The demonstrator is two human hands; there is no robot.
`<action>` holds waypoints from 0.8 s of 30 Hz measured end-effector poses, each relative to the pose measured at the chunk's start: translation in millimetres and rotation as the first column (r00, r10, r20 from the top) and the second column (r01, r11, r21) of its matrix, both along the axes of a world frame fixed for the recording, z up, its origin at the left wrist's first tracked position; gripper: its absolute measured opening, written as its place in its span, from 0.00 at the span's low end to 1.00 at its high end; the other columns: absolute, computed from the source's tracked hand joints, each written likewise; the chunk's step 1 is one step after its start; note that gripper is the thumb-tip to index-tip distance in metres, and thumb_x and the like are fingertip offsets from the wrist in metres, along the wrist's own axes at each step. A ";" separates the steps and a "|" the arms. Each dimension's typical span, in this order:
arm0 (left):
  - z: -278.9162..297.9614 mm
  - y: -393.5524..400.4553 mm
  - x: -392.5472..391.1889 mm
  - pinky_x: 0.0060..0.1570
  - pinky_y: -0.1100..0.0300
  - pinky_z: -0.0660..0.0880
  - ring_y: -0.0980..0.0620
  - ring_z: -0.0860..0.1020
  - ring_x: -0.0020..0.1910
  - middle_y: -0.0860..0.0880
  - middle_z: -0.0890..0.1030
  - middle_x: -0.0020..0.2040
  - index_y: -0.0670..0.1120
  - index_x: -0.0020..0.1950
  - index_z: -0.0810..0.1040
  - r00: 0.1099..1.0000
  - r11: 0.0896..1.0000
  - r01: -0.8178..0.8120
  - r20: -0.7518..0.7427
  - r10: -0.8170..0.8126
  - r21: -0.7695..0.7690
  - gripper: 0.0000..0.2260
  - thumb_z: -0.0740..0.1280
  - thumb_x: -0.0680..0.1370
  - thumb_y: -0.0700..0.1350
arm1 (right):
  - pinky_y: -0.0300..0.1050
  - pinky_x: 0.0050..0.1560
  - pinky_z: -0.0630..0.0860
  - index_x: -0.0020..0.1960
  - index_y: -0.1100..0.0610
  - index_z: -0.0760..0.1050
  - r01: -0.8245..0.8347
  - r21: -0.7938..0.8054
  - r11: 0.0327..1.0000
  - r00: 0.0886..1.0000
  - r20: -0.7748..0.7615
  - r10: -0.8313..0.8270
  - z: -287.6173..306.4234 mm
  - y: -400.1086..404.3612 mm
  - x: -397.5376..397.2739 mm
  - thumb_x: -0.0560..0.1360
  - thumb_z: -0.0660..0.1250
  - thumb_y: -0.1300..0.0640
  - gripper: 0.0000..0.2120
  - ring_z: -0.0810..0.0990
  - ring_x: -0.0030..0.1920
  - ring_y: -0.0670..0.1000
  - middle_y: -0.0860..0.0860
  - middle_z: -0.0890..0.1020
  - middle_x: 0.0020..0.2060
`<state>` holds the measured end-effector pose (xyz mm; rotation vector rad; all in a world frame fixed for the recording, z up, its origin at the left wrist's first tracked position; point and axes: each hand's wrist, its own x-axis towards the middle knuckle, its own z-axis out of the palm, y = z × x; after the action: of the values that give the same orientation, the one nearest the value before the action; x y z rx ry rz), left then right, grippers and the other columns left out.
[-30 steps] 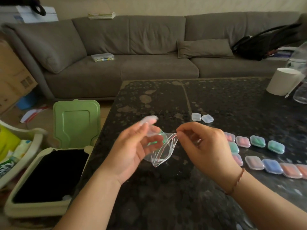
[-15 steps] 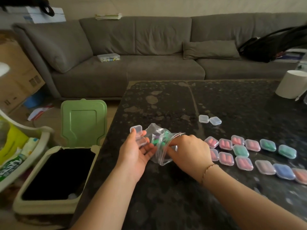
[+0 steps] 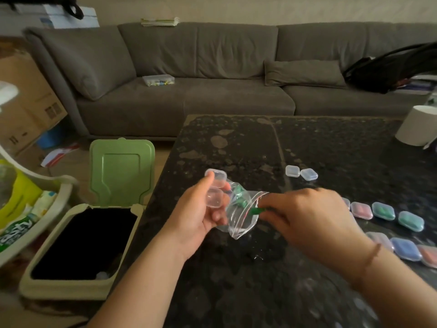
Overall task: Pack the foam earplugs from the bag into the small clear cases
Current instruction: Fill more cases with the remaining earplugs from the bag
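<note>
Grey sofa [image 3: 212, 74] runs across the back, well beyond your fingertips. Dark speckled table [image 3: 236, 268] is under both your hands. Bin [image 3: 71, 245] with its green lid [image 3: 120, 171] flipped up stands on the floor, off to the outer side of your left hand. White cup [image 3: 416, 129] sits far past your right knuckles, at the table's far right.

Your left hand [image 3: 198, 216] is palm-up, fingers curled; thumb presses an open clear case [image 3: 215, 188] against the fingers, its hinged lid standing up past the thumb tip. The same fingers also pinch the closed end of the zip bag [image 3: 238, 214], which hangs between your two hands with its mouth toward the right fingers.

Your right hand [image 3: 312, 216] is knuckles-up, fingertips pinched on a green earplug [image 3: 256, 211] right at the bag's mouth (motion blur here, so exact finger count unclear). More green foam [image 3: 238, 197] shows through the plastic, close to your left fingertips.

Filled cases [image 3: 383, 210] lie in rows just behind and beside your right knuckles and wrist: pink, green, blue, orange, all lids down. Two empty clear cases [image 3: 301, 172] sit touching each other, beyond your right fingertips, apart from the rows.
</note>
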<state>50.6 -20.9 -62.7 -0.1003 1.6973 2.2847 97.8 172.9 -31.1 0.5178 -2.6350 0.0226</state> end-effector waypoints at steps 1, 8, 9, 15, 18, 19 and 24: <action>2.0 1.0 5.2 0.37 0.55 0.69 0.53 0.68 0.29 0.47 0.74 0.34 0.43 0.49 0.80 0.995 0.994 0.100 0.027 -0.101 0.039 0.18 0.60 0.82 0.56 | 0.46 0.28 0.76 0.51 0.43 0.81 -0.094 -0.061 0.994 0.992 -0.085 0.088 3.3 5.2 2.5 0.77 0.65 0.45 0.07 0.83 0.35 0.51 0.44 0.84 0.38; -3.7 18.2 26.1 0.35 0.57 0.70 0.52 0.65 0.31 0.45 0.73 0.39 0.45 0.51 0.78 0.822 0.809 0.527 0.084 -0.563 0.261 0.18 0.60 0.79 0.59 | 0.47 0.32 0.74 0.50 0.45 0.83 -0.284 0.048 0.958 0.924 -0.255 0.287 2.6 12.8 1.4 0.74 0.70 0.52 0.06 0.77 0.50 0.56 0.54 0.79 0.59; -5.0 19.4 26.7 0.36 0.57 0.71 0.52 0.66 0.32 0.45 0.74 0.39 0.46 0.50 0.80 0.816 0.802 0.533 0.084 -0.571 0.269 0.18 0.60 0.79 0.60 | 0.48 0.36 0.75 0.50 0.43 0.82 -0.282 0.073 0.957 0.929 -0.230 0.291 1.2 10.9 0.7 0.75 0.69 0.52 0.06 0.77 0.53 0.57 0.54 0.78 0.62; -6.2 19.4 26.3 0.35 0.56 0.71 0.51 0.69 0.33 0.44 0.75 0.39 0.45 0.46 0.81 0.820 0.806 0.502 0.121 -0.559 0.314 0.20 0.60 0.80 0.60 | 0.50 0.42 0.71 0.52 0.39 0.80 -0.286 0.168 0.943 0.940 -0.145 0.310 -3.7 5.1 -2.3 0.72 0.69 0.51 0.10 0.76 0.57 0.59 0.52 0.72 0.69; -6.3 18.7 25.4 0.35 0.56 0.72 0.51 0.69 0.32 0.44 0.75 0.39 0.45 0.45 0.82 0.825 0.808 0.492 0.122 -0.551 0.323 0.20 0.60 0.80 0.60 | 0.51 0.41 0.73 0.50 0.41 0.80 -0.273 0.154 0.950 0.942 -0.155 0.296 -5.2 1.3 -4.2 0.69 0.74 0.51 0.10 0.77 0.56 0.59 0.52 0.73 0.68; -6.4 18.2 25.3 0.35 0.56 0.72 0.51 0.69 0.32 0.44 0.75 0.38 0.45 0.46 0.81 0.828 0.810 0.492 0.117 -0.549 0.319 0.20 0.60 0.80 0.60 | 0.52 0.41 0.74 0.49 0.42 0.81 -0.277 0.134 0.951 0.939 -0.173 0.298 -5.5 1.0 -4.8 0.70 0.74 0.51 0.09 0.77 0.55 0.59 0.52 0.75 0.67; -3.4 20.4 24.2 0.34 0.57 0.71 0.51 0.70 0.33 0.46 0.76 0.37 0.44 0.49 0.82 0.943 0.834 0.253 0.068 -0.326 0.490 0.20 0.61 0.80 0.59 | 0.49 0.48 0.73 0.48 0.53 0.85 -0.295 -0.280 0.913 0.904 -0.391 0.172 -7.9 3.7 -0.9 0.76 0.71 0.53 0.06 0.77 0.49 0.56 0.53 0.81 0.54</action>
<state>74.8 -0.5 -66.1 0.0872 0.9583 2.3141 96.9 176.6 -39.0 0.6509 -2.1360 0.4068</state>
